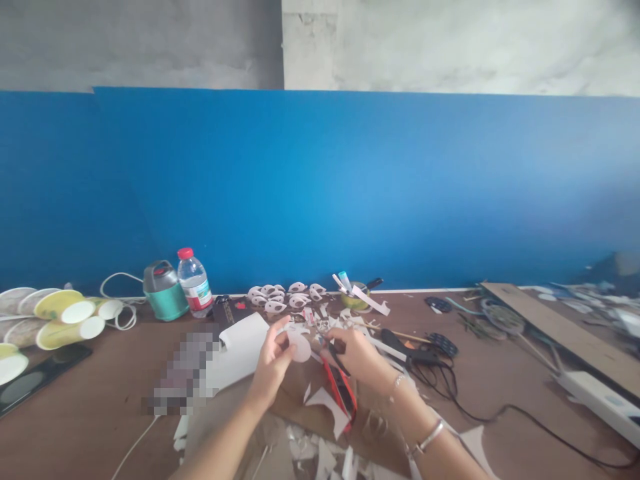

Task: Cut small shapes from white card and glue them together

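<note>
My left hand (274, 360) pinches a small white paper disc (301, 348) between thumb and fingers. Close to the disc's right side, my right hand (356, 357) is closed on a slim dark-handled tool (338, 361); its kind is unclear, its tip blurred. Below the right hand lies an orange-red case with a black inside (341, 393). A curved white paper scrap (327, 408) rests beside that case. White paper offcuts (320, 457) are strewn on the brown board in front of me. To the left of my left hand is a white paper sheet (240, 353).
Several white ring-like cutouts (275, 305) line the back. A water bottle (195, 283), a teal-and-grey container (165, 293) and paper cups (65, 320) stand left. On the right are a black glue gun (403, 348) with cable, a power strip (600, 403) and a long board (565, 340).
</note>
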A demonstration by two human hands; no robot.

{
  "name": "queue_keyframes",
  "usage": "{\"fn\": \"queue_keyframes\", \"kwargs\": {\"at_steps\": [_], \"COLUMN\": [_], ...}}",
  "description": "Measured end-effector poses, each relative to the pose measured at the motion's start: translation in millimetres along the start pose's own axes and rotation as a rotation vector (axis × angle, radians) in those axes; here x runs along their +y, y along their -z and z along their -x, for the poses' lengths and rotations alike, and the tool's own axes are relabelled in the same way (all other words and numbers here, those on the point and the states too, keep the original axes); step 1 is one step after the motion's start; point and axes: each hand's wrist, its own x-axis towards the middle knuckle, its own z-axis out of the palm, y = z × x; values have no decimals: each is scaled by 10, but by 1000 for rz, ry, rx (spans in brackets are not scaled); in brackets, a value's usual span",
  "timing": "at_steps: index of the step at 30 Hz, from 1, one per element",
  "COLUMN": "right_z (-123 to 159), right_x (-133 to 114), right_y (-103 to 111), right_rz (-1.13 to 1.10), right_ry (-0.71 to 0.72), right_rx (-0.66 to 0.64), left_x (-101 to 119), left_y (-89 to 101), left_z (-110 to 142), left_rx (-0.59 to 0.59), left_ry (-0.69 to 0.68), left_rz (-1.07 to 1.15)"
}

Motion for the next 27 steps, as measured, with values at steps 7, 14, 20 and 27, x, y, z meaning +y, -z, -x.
{"fn": "queue_keyframes", "kwargs": {"at_steps": [7, 14, 20, 27], "right_z": [-15, 8, 47, 175], "right_x": [-61, -110, -71, -60], "right_y": [-174, -227, -190, -189], "right_rz": [-485, -383, -90, 30], "right_ry": [-151, -58, 7, 18], "right_rx": [-52, 20, 77, 37], "left_x": [41, -2, -22, -13], "left_y": [-109, -116, -85, -100], "left_z": [27, 14, 1, 62], "left_rx": [79, 75, 149, 67], "left_ry": [22, 95, 73, 98], "left_rz": [12, -25, -31, -31]}}
